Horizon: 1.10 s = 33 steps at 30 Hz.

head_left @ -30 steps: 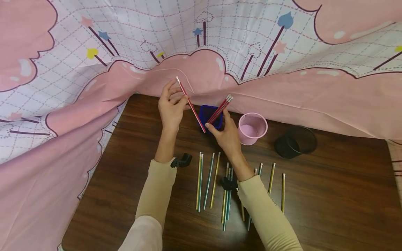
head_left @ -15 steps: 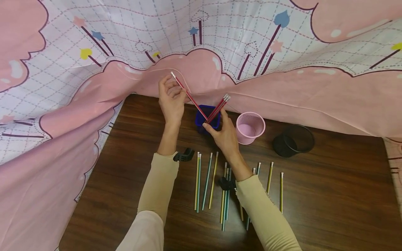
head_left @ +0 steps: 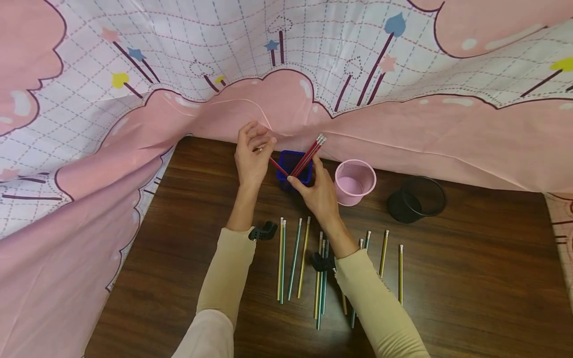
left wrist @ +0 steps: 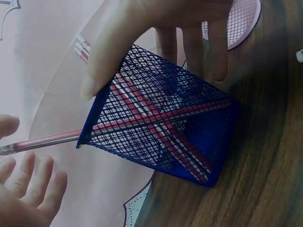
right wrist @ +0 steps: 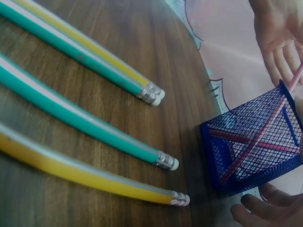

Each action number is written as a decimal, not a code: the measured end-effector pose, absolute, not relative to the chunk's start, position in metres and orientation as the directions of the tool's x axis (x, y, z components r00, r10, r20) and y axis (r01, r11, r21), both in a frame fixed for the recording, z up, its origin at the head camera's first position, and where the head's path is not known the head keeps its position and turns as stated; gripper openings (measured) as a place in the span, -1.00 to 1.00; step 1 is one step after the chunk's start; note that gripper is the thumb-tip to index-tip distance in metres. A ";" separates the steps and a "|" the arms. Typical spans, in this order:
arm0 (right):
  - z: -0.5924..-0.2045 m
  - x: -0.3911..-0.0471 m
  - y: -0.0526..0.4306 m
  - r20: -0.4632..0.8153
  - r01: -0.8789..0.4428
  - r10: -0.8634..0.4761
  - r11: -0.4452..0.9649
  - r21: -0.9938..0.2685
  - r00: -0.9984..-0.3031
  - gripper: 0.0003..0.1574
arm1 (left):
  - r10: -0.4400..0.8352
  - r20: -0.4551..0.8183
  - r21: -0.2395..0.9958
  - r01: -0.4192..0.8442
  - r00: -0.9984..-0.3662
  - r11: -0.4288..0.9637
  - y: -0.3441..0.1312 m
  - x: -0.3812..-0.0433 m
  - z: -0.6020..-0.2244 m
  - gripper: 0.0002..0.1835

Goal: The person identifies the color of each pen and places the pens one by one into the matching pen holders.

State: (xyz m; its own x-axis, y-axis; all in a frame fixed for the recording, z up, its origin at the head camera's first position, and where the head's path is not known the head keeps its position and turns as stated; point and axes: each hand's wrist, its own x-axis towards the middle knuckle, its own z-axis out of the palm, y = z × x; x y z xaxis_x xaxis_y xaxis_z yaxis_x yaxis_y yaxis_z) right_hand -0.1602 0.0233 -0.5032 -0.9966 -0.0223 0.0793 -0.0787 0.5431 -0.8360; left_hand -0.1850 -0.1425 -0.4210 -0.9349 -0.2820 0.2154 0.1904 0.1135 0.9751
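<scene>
A blue square mesh pencil cup (left wrist: 208, 130) stands tilted near the back of the table. My right hand (head_left: 320, 191) grips it, thumb on one side and fingers on the other. Several red striped pencils (head_left: 309, 155) lean inside it, white erasers up, towards the right. Another red pencil (left wrist: 40, 142) crosses them inside the cup, its eraser end sticking out to the left. Around that end, my left hand (head_left: 253, 161) has its thumb and fingers spread, apparently not touching the pencil.
Yellow and green pencils (head_left: 293, 263) lie in a loose row across the dark wooden table (head_left: 170, 248), partly under the right forearm. To the right of the blue cup stand a pink mesh cup (head_left: 351, 199) and a black mesh cup (head_left: 400, 211). A patterned cloth (head_left: 403, 134) hangs behind.
The red pencil in my left hand has gone down into the blue cup, and the left fingers have come off it. My right hand has kept its hold on the cup.
</scene>
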 end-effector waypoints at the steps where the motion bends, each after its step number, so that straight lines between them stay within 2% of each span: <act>1: -0.503 -0.160 0.023 0.076 -0.075 -0.021 0.542 -0.837 -0.997 0.16 | -0.275 0.216 0.975 0.192 -0.937 0.111 -0.143 -0.185 -0.422 -0.41; 13: -0.502 -0.157 0.026 0.077 -0.086 -0.039 0.490 -0.867 -0.996 0.33 | -0.246 0.236 0.970 0.216 -0.940 0.108 -0.143 -0.179 -0.421 -0.42; 20: -0.497 -0.151 0.029 -0.011 -0.005 -0.028 0.505 -0.863 -1.000 0.44 | -0.247 0.233 0.971 0.212 -0.941 0.107 -0.148 -0.174 -0.424 -0.41; 33: -0.481 -0.132 0.036 0.041 -0.055 -0.037 0.537 -0.842 -0.998 0.38 | -0.267 0.221 0.975 0.205 -0.938 0.087 -0.156 -0.162 -0.440 -0.41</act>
State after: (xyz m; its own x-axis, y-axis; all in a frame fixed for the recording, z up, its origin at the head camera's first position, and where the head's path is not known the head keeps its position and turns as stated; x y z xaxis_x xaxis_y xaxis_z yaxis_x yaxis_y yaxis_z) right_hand -0.1320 0.0365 -0.4806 -0.9984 -0.0372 0.0414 -0.0550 0.5366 -0.8421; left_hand -0.1624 -0.1559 -0.4402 -0.9378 -0.2673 0.2214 0.2054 0.0867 0.9748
